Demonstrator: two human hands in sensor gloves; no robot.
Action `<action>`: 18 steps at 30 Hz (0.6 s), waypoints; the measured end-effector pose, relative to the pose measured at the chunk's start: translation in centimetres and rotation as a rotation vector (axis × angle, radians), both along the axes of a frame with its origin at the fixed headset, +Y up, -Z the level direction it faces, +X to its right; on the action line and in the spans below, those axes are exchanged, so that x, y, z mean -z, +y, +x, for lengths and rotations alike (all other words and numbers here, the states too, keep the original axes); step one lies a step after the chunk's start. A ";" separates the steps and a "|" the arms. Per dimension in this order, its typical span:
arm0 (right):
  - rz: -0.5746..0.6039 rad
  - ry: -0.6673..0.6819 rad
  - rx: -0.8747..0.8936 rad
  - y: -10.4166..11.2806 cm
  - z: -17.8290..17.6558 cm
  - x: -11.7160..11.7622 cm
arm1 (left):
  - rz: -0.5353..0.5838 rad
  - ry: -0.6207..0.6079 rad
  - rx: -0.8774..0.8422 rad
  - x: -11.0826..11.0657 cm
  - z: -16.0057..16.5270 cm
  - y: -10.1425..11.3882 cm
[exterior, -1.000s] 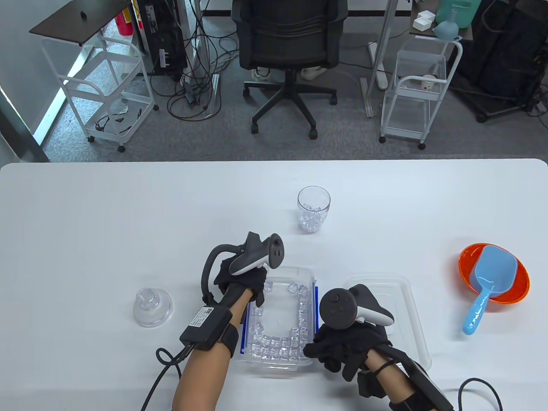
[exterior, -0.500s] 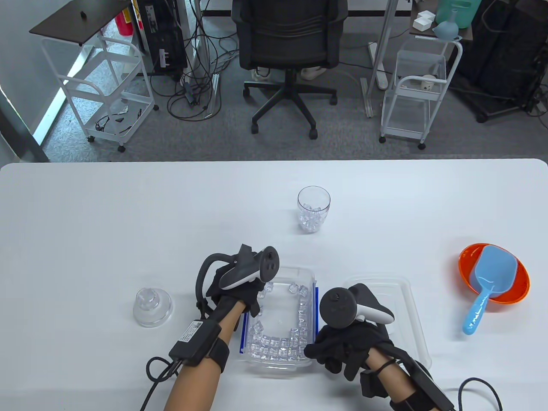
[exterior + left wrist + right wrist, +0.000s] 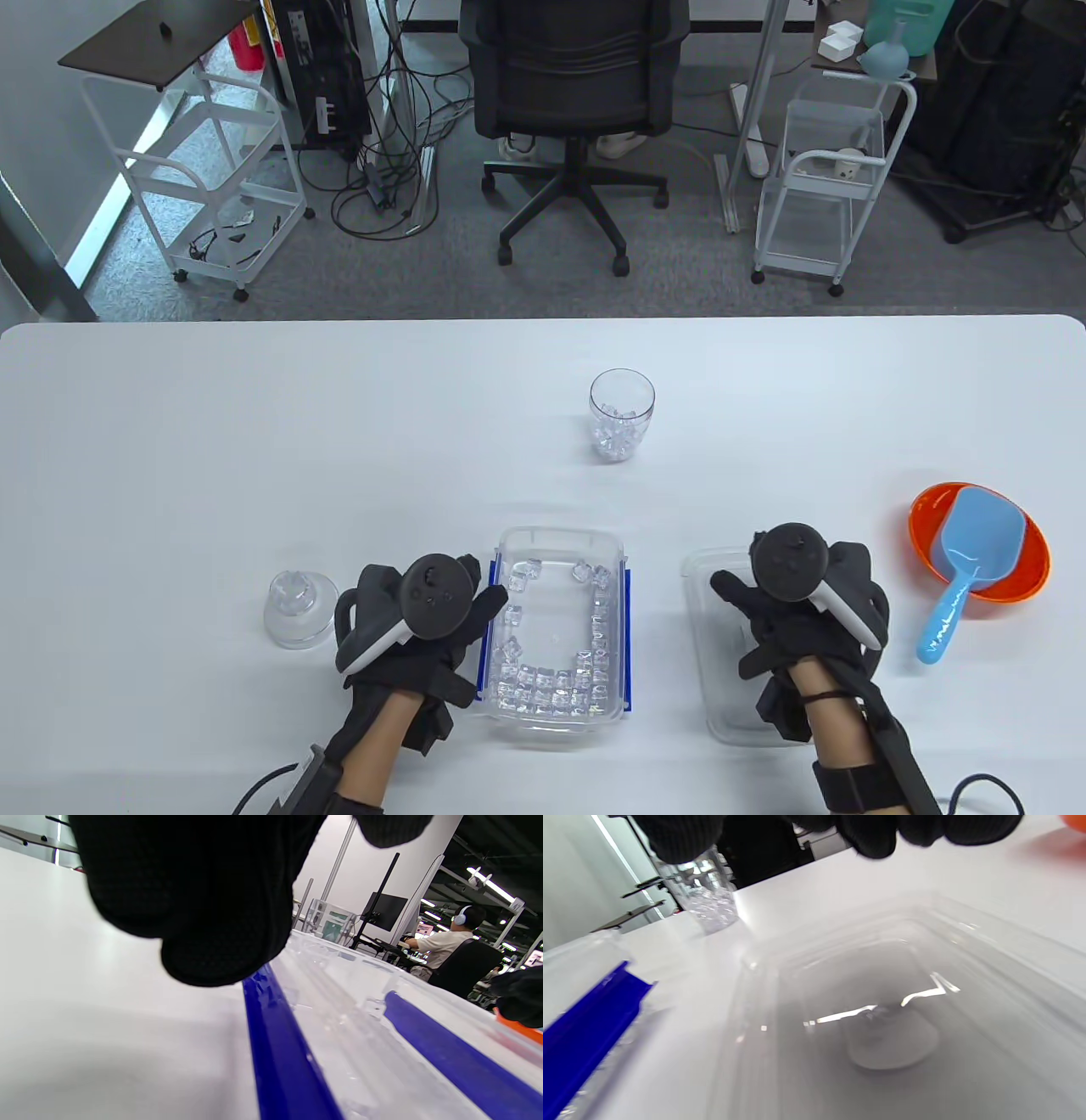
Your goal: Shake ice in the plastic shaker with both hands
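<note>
- The table (image 3: 254, 424) fills the lower frame.
- The ice tub (image 3: 556, 632), lower centre, is left uncovered for scooping; its lid (image 3: 721, 679) is parked beside it.
- The left hand (image 3: 416, 637) and right hand (image 3: 806, 628) are spread, nothing gripped.
- The shaker cup (image 3: 622, 414), centre frame, is loaded with ice; its cap (image 3: 301, 607) is set lower left.

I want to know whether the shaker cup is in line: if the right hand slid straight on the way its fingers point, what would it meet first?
Probably not the cup. The right hand lies over the clear plastic lid, fingers pointing away and slightly left; beyond the lid's far edge is bare white table. The clear ice-filled cup sits further left, though depth is uncertain.
</note>
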State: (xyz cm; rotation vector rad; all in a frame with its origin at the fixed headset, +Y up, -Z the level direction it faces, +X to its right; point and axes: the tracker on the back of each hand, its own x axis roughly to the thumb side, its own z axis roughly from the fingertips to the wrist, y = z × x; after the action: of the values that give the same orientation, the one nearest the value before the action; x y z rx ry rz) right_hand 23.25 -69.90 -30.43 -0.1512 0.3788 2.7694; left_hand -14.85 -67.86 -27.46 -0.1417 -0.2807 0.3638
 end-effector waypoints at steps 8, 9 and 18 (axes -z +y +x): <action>-0.314 -0.109 -0.165 -4.8 1.7 1.4 | 0.038 -0.059 0.065 -1.2 0.3 -0.7; -0.352 -0.107 -0.176 -5.3 1.7 1.5 | 0.049 -0.056 0.084 -1.2 0.3 -0.7; -0.264 -0.147 -0.282 -5.0 1.5 2.2 | 0.046 -0.054 0.110 -1.1 0.4 -1.0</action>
State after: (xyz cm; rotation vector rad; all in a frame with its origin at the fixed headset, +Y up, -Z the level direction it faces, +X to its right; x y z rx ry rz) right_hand 24.71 -74.87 -32.60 -0.5051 0.7342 2.9439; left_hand -14.44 -68.86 -26.36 -0.1212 -0.3328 0.2440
